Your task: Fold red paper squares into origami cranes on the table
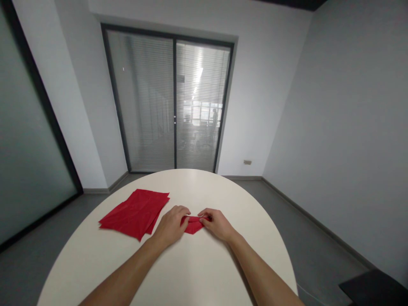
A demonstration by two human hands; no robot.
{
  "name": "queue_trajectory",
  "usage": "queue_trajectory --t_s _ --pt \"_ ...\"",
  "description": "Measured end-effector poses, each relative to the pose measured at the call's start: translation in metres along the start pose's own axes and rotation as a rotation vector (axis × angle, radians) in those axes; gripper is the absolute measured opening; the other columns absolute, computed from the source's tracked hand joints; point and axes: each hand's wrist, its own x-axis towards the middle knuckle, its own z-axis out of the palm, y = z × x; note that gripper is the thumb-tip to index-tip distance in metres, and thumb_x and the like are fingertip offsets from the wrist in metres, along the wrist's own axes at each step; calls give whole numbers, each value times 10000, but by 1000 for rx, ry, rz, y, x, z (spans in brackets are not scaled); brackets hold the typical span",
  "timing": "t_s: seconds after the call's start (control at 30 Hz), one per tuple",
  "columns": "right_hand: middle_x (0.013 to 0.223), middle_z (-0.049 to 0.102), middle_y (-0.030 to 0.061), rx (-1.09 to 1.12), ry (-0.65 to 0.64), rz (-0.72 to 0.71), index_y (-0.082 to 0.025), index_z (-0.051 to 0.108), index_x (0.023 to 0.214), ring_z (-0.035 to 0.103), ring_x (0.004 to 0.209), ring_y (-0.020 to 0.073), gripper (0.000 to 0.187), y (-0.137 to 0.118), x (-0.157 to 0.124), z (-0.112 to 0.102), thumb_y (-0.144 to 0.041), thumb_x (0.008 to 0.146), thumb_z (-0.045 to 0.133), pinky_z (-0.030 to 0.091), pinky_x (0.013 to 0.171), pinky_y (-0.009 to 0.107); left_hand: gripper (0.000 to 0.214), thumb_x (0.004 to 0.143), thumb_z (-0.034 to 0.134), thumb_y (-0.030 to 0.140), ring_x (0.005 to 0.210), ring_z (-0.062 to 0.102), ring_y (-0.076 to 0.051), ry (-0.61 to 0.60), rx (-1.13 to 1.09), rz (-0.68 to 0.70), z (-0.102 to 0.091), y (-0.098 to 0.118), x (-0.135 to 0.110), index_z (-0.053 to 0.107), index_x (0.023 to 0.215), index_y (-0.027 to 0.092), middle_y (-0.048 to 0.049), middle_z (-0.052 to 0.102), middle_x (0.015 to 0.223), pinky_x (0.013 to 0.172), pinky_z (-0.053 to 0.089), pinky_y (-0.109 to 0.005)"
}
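Note:
A small folded piece of red paper lies on the white round table between my two hands. My left hand has its fingers curled and pinching the paper's left side. My right hand pinches the right side, fingertips pressed on the top fold. The two hands nearly touch over the paper, hiding much of it. A stack of flat red paper sheets lies to the left of my left hand, fanned slightly.
The table edge curves away at the far side and right. Beyond it are grey floor, white walls and a glass sliding door with blinds. A dark object sits at the bottom right corner.

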Motion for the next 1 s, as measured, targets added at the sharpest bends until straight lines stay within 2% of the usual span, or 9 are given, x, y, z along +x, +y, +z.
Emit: queue_trajectory --t_s 0.1,0.2,0.33,0.43,0.5,0.63,0.77,0.87,1.0 --pt "835 741 32 -21 5 12 -181 726 948 650 747 176 188 -3 1 0 -201 815 595 477 703 277 249 914 501 152 1035 600 -201 -61 -8 137 2 4 -1 685 1060 234 -40 697 1097 933 458 -330" --pt "857 738 39 -120 -12 -1 -192 740 950 638 738 177 194 -9 -1 -3 -199 818 598 473 698 281 287 921 502 162 1043 611 -207 -141 -1 177 5 5 -3 695 1113 251 -30 705 1136 953 456 -349" --pt "904 722 50 -271 -49 -119 -209 760 913 625 829 189 166 -19 -4 -11 -204 839 610 465 771 291 294 945 501 242 1073 625 -218 -189 -8 158 5 4 -4 688 1170 275 -18 707 1195 966 457 -355" --pt "930 714 51 -313 -110 -219 -210 763 906 614 912 200 134 -23 -7 -16 -241 836 653 452 841 293 282 916 572 321 1087 631 -228 -193 -22 146 3 4 -5 692 1166 269 -24 703 1217 978 450 -349" --pt "940 714 51 -319 -142 -245 -211 764 933 611 924 204 150 -24 -8 -18 -278 834 674 453 832 287 265 903 589 311 1072 641 -218 -196 -42 133 1 5 -4 699 1139 261 -19 708 1204 964 454 -324" --pt "927 720 46 -307 -171 -266 -212 767 901 611 919 198 161 -24 -7 -18 -288 885 626 446 823 283 229 932 522 259 1018 660 -186 -195 -75 99 1 6 -3 704 1073 266 6 725 1148 888 468 -274" --pt "864 715 48 -324 -136 -239 -187 745 811 610 857 183 204 -21 -5 -15 -245 911 576 440 803 283 274 968 453 284 969 667 -188 -176 -62 37 4 3 -2 703 1077 255 -17 739 1075 857 473 -273" --pt "876 708 48 -331 -101 -180 -191 745 901 608 823 177 159 -19 -4 -12 -211 887 588 442 759 273 263 961 466 269 971 662 -192 -159 -61 11 6 0 -1 698 1085 249 -24 738 1057 859 477 -278" --pt "907 714 35 -332 -72 -167 -222 731 1016 606 848 184 213 -17 -4 -10 -166 850 609 442 769 275 264 935 496 215 1001 647 -200 -138 -50 9 9 -2 0 690 1110 252 -26 733 1081 885 479 -296"
